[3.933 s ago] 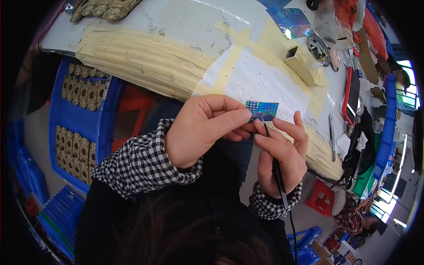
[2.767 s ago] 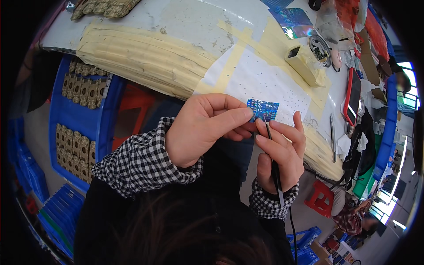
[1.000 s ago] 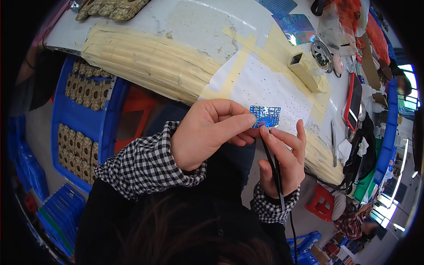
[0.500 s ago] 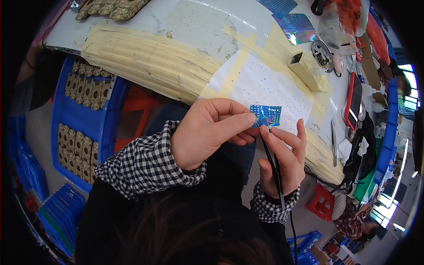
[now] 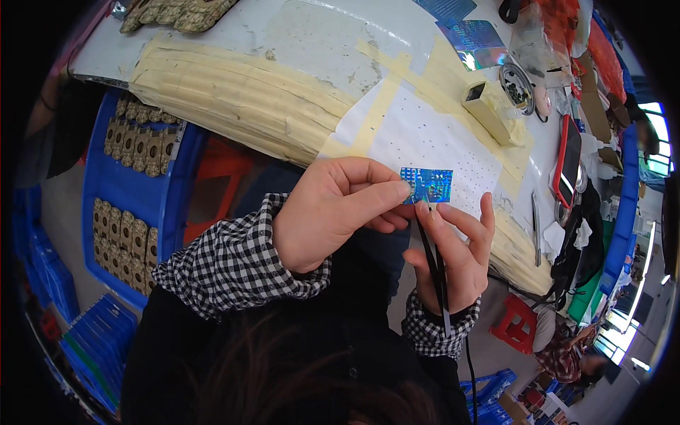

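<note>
Between its thumb and fingers, my left hand (image 5: 340, 205) pinches a small shiny blue holographic sticker sheet (image 5: 433, 185). Black tweezers (image 5: 433, 276) lie along the palm of my right hand (image 5: 457, 255), their tips at the sheet's lower edge. The right index fingertip presses near those tips; the thumb stands off to the side. Whether a sticker is caught in the tips is too small to tell. Beyond the sheet, white paper (image 5: 404, 131) marked with small dark specks is taped to the table.
A blue tray (image 5: 131, 191) of camouflage-patterned parts stands at left. To the right are a tape-wrapped block (image 5: 492, 117), a round metal dish (image 5: 517, 88), a red-edged phone (image 5: 567, 163) and another pair of tweezers (image 5: 536, 228). More holographic sheets (image 5: 476, 44) lie at the back. A person (image 5: 567, 358) sits far right.
The rear end of the tweezers has shifted slightly left and up. My right thumb has moved a little left. Reflections on the sheet have changed, while my left hand stays almost still.
</note>
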A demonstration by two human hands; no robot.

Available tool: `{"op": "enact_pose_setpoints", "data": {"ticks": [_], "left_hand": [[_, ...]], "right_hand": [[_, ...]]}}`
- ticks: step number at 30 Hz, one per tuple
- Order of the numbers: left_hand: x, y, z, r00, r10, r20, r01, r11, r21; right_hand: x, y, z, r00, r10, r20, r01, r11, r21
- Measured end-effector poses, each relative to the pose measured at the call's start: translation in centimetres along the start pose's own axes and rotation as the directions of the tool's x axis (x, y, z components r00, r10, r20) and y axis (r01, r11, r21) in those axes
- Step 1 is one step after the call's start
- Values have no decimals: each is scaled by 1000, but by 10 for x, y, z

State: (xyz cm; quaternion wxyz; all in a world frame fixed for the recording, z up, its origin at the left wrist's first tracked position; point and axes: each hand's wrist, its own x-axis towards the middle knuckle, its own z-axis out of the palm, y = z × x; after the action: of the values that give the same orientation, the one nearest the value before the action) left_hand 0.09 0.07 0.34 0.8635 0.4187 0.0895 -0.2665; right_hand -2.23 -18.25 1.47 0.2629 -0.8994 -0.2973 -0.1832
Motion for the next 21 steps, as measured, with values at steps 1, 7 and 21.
{"op": "enact_pose_setpoints", "data": {"ticks": [1,7,21], "left_hand": [[0,1,1,1000,-1,-3,1,1000,1],[0,-1,0,1000,5,3,-5,1000,-7],[-1,0,0,1000,1,4,-1,1000,-21]], "right_hand": [[0,0,-1,1000,-14,14,14,999,-37],[1,-4,-2,999,-46,5,46,991,-129],[0,-4,-3,997,-62,36,66,988,-139]]}}
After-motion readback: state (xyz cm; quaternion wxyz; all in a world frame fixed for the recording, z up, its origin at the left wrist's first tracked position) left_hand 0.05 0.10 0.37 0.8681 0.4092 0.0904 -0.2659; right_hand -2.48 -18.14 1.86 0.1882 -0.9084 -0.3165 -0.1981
